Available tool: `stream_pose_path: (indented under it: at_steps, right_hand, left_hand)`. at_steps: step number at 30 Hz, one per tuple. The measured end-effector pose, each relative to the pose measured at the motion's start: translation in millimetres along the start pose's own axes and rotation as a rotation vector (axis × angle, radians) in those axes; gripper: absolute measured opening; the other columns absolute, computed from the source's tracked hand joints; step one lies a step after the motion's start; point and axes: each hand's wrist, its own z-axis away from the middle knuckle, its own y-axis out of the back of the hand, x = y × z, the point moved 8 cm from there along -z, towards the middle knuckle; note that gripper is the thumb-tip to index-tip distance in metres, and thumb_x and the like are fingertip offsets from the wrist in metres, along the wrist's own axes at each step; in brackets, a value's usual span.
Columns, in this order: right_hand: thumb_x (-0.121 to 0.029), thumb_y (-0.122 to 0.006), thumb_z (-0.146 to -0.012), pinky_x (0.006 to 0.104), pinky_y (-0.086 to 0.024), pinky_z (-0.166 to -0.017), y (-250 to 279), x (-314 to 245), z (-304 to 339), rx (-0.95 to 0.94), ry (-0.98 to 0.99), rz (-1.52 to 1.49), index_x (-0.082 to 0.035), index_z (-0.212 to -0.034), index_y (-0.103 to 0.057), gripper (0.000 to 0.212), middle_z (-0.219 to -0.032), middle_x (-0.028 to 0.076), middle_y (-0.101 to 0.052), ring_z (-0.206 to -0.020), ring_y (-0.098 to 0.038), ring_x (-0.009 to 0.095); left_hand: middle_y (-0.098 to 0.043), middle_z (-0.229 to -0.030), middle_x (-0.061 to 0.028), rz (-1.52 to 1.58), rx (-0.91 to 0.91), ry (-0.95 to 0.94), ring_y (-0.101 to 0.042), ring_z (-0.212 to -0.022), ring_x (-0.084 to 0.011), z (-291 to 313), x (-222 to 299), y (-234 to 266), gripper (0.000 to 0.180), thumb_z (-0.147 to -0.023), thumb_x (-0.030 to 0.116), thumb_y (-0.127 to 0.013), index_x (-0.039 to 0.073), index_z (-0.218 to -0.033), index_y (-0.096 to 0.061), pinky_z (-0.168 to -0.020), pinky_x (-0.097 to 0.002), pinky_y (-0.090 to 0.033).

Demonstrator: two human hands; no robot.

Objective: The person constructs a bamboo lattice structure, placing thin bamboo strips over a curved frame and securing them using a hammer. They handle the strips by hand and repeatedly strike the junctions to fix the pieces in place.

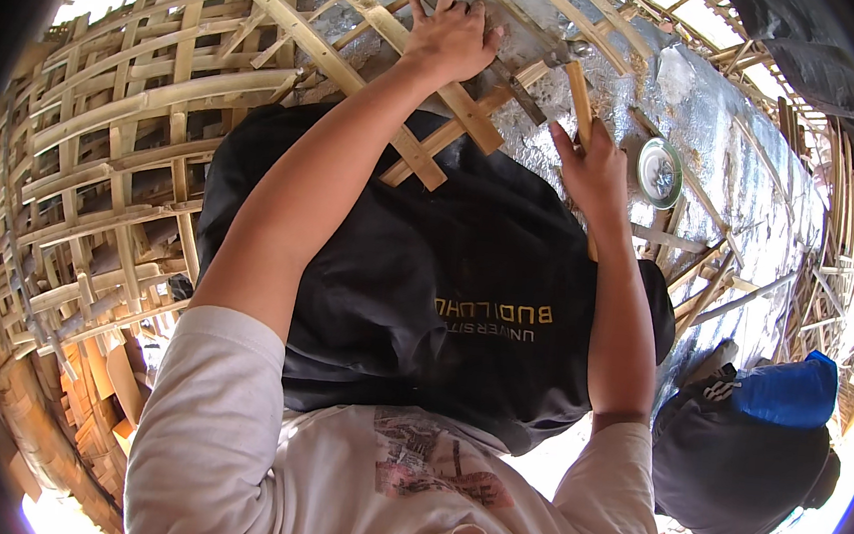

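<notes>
My left hand lies at the far middle with its fingers curled over a bamboo slat of a crossed lattice. Gripped in my right hand is a hammer, its wooden handle pointing away from me. The hammer's head sits close to the slats, a short way right of my left hand; whether it touches them I cannot tell. Loose slat ends reach toward me over a black cloth with gold lettering that covers my lap. Anything pinched under my left fingers is hidden.
A round dish with a pale green rim stands right of my right hand on a silvery sheet. Woven bamboo panels fill the left side. At the lower right is a dark bundle with a blue piece on it.
</notes>
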Motion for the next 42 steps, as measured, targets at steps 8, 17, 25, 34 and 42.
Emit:
stream_pose_path:
  at_steps: [8, 17, 25, 34, 42]
  right_hand:
    - [-0.039, -0.068, -0.092, 0.0573, -0.046, -0.062, -20, -5, -2, -0.021, -0.037, 0.013, 0.002, -0.087, -0.052, 0.044, -0.072, 0.03, -0.063, -0.075, -0.061, 0.053]
    - [-0.036, -0.068, -0.093, 0.0569, -0.045, -0.059, -25, -3, -2, 0.021, -0.003, -0.016, 0.0, -0.088, -0.049, 0.041, -0.069, 0.028, -0.061, -0.072, -0.06, 0.054]
    - [-0.031, -0.068, -0.093, 0.0553, -0.045, -0.057, -20, 0, -2, 0.044, 0.047, 0.008, 0.0, -0.089, -0.049, 0.037, -0.069, 0.028, -0.061, -0.071, -0.061, 0.053]
    - [-0.03, -0.069, -0.093, 0.0549, -0.045, -0.057, -24, -2, -2, 0.059, 0.099, -0.003, -0.001, -0.089, -0.048, 0.036, -0.067, 0.028, -0.06, -0.068, -0.06, 0.052]
    - [-0.029, -0.07, -0.092, 0.0551, -0.046, -0.056, -21, -8, -3, 0.063, 0.093, 0.019, 0.0, -0.092, -0.049, 0.036, -0.066, 0.027, -0.061, -0.067, -0.061, 0.052]
  left_hand:
    - [-0.055, -0.138, -0.0185, -0.001, -0.042, 0.017, -0.037, -0.141, -0.0336, 2, 0, -1, 0.067, -0.102, 0.052, -0.035, 0.004, -0.148, -0.041, -0.116, -0.07, -0.016]
    - [-0.053, -0.139, -0.0191, 0.09, 0.138, 0.044, -0.039, -0.139, -0.0377, -1, -8, 16, 0.063, -0.1, 0.048, -0.044, 0.003, -0.144, -0.042, -0.114, -0.0682, -0.023]
    - [-0.054, -0.135, -0.027, 0.167, 0.37, 0.327, -0.044, -0.133, -0.0407, -7, -73, 82, 0.059, -0.097, 0.031, -0.051, -0.008, -0.14, -0.044, -0.116, -0.0565, -0.03]
    - [-0.048, -0.14, -0.0248, 0.368, 0.561, 0.854, -0.046, -0.132, -0.0433, 13, -183, 40, 0.07, -0.088, 0.041, -0.057, -0.003, -0.141, -0.045, -0.109, -0.061, -0.035]
    - [-0.064, -0.127, -0.0193, -0.041, 0.072, 0.659, -0.055, -0.127, -0.0391, 8, -179, 72, 0.054, -0.097, 0.045, -0.039, 0.005, -0.118, -0.069, -0.106, -0.0536, -0.041]
